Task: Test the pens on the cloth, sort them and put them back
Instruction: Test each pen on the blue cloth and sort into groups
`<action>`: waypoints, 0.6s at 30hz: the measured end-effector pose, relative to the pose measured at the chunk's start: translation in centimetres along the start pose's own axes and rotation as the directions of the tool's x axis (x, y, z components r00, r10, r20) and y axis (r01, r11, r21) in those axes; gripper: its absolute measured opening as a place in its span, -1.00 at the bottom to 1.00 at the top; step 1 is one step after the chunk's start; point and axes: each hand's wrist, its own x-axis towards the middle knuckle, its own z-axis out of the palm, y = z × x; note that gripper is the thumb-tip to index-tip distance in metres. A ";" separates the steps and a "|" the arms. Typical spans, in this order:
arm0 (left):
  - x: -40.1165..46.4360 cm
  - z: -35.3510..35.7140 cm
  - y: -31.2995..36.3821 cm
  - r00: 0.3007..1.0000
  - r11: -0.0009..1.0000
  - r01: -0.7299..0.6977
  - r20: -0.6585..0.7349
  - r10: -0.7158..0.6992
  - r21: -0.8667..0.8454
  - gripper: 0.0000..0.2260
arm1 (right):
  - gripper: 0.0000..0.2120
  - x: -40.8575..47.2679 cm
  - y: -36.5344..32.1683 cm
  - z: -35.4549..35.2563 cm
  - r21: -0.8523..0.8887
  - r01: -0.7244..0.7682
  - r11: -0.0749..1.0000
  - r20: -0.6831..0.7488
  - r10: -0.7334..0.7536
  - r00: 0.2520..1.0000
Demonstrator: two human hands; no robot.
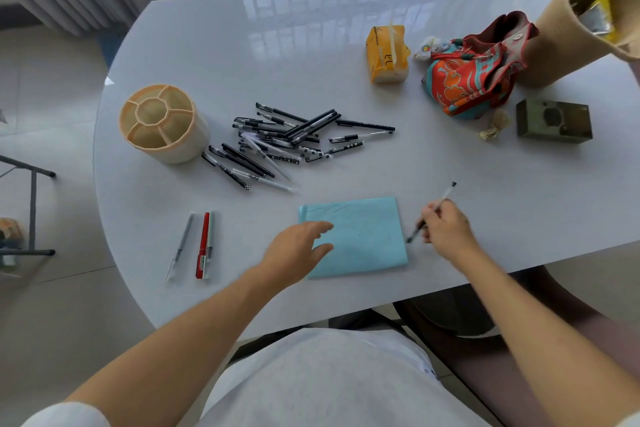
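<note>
The left hand [298, 248] rests spread on the blue cloth [360, 239]; at its 3 o'clock the right hand [446, 229] pinches a pen [434, 211]. Three pens [195, 244] lie at 9 o'clock, the pen pile [284, 140] at 12, the holder [161, 123] at 10.

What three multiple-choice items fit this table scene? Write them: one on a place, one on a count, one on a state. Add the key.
1. Where does the pen holder stand?
A. left of the pen pile
B. on the cloth
C. beside the bag

2. How many pens lie apart, left of the cloth?
A. one
B. three
C. six

3. What is the right hand doing?
A. resting flat
B. holding a pen
C. lifting the holder

Key: 1 A, the holder sits left of the pile; 2 B, one grey, one red, one pale; 3 B, fingers grip a pen by the cloth's right edge.
</note>
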 end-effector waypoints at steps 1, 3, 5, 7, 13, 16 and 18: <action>-0.2 -0.1 -0.8 1.000 0.999 -0.013 -0.013 0.014 0.042 -0.66 | -0.93 1.0 1.0 -1.8 -0.166 0.008 0.986 -0.033 -0.014 0.999; -0.8 -0.1 -2.3 1.000 0.995 -0.021 -0.013 0.022 0.102 -0.67 | -0.91 2.3 3.0 -4.5 -0.417 0.008 0.909 -0.041 -0.027 0.999; -1.4 0.0 -3.5 0.999 0.989 -0.035 0.020 0.033 0.147 -0.65 | -0.88 2.9 4.6 -6.0 -0.548 -0.013 0.837 -0.029 -0.004 1.000; -1.9 0.1 -4.2 0.996 0.978 -0.076 0.062 0.065 0.197 -0.63 | -0.87 3.0 5.5 -6.6 -0.608 -0.041 0.793 -0.039 0.022 0.999; -2.9 0.6 -4.4 0.991 0.957 -0.118 0.092 0.096 0.265 -0.62 | -0.62 2.8 3.9 -5.8 -0.621 -0.131 0.773 -0.204 0.002 0.979; -3.2 0.7 -4.5 0.993 0.956 -0.094 0.092 0.071 0.277 -0.63 | -0.68 2.9 0.2 -2.8 -0.565 0.022 0.825 -0.200 -0.163 0.966; -3.5 0.8 -4.6 0.995 0.956 -0.078 0.083 0.056 0.283 -0.63 | -0.76 3.0 -3.0 0.6 -0.524 0.198 0.828 -0.100 -0.291 0.951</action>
